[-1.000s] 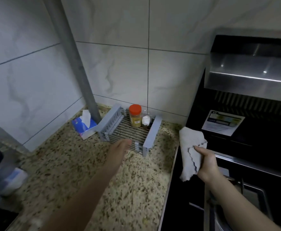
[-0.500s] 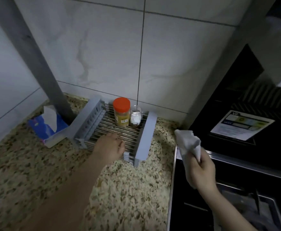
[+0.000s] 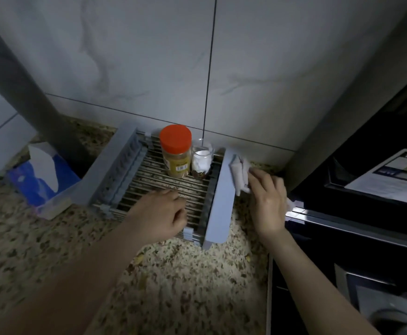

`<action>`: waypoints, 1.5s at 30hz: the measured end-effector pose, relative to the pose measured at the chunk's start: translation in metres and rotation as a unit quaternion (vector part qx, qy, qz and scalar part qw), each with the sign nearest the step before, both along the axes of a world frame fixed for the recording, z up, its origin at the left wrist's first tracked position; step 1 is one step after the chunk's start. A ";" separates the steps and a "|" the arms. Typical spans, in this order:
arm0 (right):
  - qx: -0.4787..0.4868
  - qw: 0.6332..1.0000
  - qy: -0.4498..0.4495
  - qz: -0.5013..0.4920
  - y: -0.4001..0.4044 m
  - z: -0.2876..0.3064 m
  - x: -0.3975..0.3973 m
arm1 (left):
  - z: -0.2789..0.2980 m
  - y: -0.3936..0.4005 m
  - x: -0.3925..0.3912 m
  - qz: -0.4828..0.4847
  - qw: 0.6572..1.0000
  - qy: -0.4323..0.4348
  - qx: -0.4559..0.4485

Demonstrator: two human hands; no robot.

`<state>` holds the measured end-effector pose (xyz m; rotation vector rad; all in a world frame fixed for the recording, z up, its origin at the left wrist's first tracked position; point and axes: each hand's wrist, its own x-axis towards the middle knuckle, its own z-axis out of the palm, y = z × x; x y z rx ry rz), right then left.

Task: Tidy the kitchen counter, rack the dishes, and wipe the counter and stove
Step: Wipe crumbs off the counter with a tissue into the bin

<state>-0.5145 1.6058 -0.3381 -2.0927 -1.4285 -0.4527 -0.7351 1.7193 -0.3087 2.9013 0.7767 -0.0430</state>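
Two hands, head view. Left hand [image 3: 160, 215] rests on rack [image 3: 171, 187], fingers curled, grip hidden. Right hand [image 3: 267, 201] clutches crumpled cloth [image 3: 240, 174] against rack's right rail, cloth partly hidden. Two jars at rack's rear: orange-lidded jar [image 3: 175, 151], small glass jar [image 3: 201, 158], contents unclear. One tissue box [image 3: 42, 182] left. Bare counter [image 3: 185, 286] near; stove [image 3: 354, 238] cut off right.

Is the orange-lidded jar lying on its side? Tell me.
No, the orange-lidded jar stands upright on the rack, beside a small glass jar.
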 end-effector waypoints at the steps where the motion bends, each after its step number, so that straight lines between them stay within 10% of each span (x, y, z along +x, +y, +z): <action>1: -0.009 1.000 -0.002 -0.007 0.003 -0.003 0.003 | 0.001 -0.001 0.000 -0.001 1.000 -0.003 -0.006; 8: -0.088 0.996 -0.019 0.017 0.017 -0.024 0.023 | -0.001 0.001 0.000 -0.007 0.999 -0.028 -0.015; 24: -0.163 0.919 0.337 0.126 -0.013 -0.024 0.010 | -0.004 0.001 -0.002 0.005 1.000 -0.011 -0.012; 45: -0.160 0.869 0.438 0.166 -0.137 -0.023 -0.105 | -0.006 -0.012 -0.009 0.052 0.994 -0.093 0.039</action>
